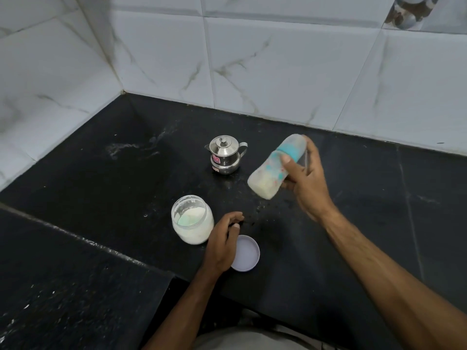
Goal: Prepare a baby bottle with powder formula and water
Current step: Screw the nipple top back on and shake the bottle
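Note:
My right hand grips a capped baby bottle with a teal collar, held tilted and blurred above the black counter, milky liquid inside. My left hand rests on the counter with fingers loosely curled and nothing in them, between an open jar of white powder and the jar's pale lid, which lies flat. A green scoop shows inside the jar. A small steel lidded pot stands behind, upright, apart from both hands.
The black stone counter meets white marble-pattern wall tiles at the back and left. A lower black ledge lies at the front left. Dark specks and powder smears mark the counter near the jar.

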`<state>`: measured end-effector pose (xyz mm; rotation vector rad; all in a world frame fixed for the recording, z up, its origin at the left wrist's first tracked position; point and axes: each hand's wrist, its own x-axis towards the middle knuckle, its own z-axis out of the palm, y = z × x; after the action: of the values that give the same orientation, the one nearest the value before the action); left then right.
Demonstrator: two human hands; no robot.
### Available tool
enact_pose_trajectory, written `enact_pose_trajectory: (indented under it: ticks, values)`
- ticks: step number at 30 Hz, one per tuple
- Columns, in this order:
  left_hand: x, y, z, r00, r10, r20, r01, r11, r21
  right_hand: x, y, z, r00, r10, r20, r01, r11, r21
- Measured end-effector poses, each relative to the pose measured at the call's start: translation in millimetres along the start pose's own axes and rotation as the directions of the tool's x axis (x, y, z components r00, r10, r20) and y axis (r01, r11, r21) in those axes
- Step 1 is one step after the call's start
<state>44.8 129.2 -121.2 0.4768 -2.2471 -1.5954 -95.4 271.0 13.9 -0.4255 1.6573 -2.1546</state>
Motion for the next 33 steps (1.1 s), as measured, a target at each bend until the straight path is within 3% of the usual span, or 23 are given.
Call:
enact_pose_trajectory:
  ticks: [2,4,5,8,10,12,15,16,20,22,25,27,30,31,33]
  values:
    - [1.4,0.1,0.0,1.000,0.022,0.002,-0.022,1.000,0.006,-10.1,3.6,1.4,0.986,0.076,0.151,-0.057,0.990,-0.128]
    - [1.6,1.2,-0.5,0.999,0.034,0.005,-0.034,0.999,0.000,-19.9,6.8,1.2,0.925,0.187,0.330,-0.089,0.953,-0.291]
    - [1.5,1.3,-0.6,0.999,0.036,0.005,-0.036,0.999,-0.001,-18.9,6.2,0.5,0.922,0.184,0.340,-0.079,0.951,-0.300]
    - [0.3,0.2,0.0,1.000,0.015,0.002,-0.015,1.000,0.011,-2.7,-2.0,-2.7,0.996,0.037,0.084,-0.027,0.992,-0.121]
    - [-0.7,-0.6,0.8,1.000,0.010,-0.002,-0.010,1.000,0.013,2.1,-3.0,-3.8,1.000,-0.014,-0.022,0.014,1.000,-0.027]
    - [-0.3,-1.3,1.3,0.999,0.036,-0.014,-0.036,0.999,0.040,-7.1,1.5,-0.3,0.996,0.034,0.082,-0.028,0.997,-0.073]
    - [-2.6,-0.3,2.0,0.996,0.093,-0.002,-0.092,0.992,0.091,-21.7,7.9,3.8,0.924,0.168,0.343,-0.074,0.960,-0.270]
    - [-4.2,0.1,2.1,0.992,0.123,0.003,-0.122,0.985,0.122,-19.3,7.3,4.2,0.931,0.150,0.332,-0.064,0.964,-0.258]
    - [-8.4,-8.5,5.7,0.978,0.208,0.026,-0.206,0.932,0.299,-1.1,0.2,1.3,0.998,0.025,0.052,-0.023,0.999,-0.039]
    - [-7.3,-11.6,6.0,0.980,0.194,0.045,-0.198,0.923,0.331,-5.9,1.2,3.3,0.991,0.048,0.124,-0.035,0.994,-0.104]
    - [-6.2,-13.4,5.1,0.985,0.157,0.076,-0.174,0.927,0.331,-20.3,5.7,6.9,0.909,0.170,0.381,-0.046,0.948,-0.314]
    - [-5.5,-12.8,4.3,0.986,0.145,0.079,-0.164,0.929,0.332,-15.9,2.8,6.2,0.933,0.128,0.337,-0.028,0.958,-0.287]
    - [-6.4,-5.2,5.2,0.985,0.158,0.069,-0.172,0.933,0.316,-1.9,-3.2,2.3,0.997,0.014,0.072,-0.004,0.990,-0.140]
    - [-6.4,-4.6,5.3,0.986,0.152,0.062,-0.164,0.937,0.309,-1.5,-1.8,2.1,0.998,0.004,0.056,0.003,0.992,-0.127]
    - [-6.2,-5.3,4.7,0.987,0.151,0.046,-0.158,0.940,0.301,-10.3,3.9,5.8,0.980,0.058,0.192,-0.023,0.984,-0.179]
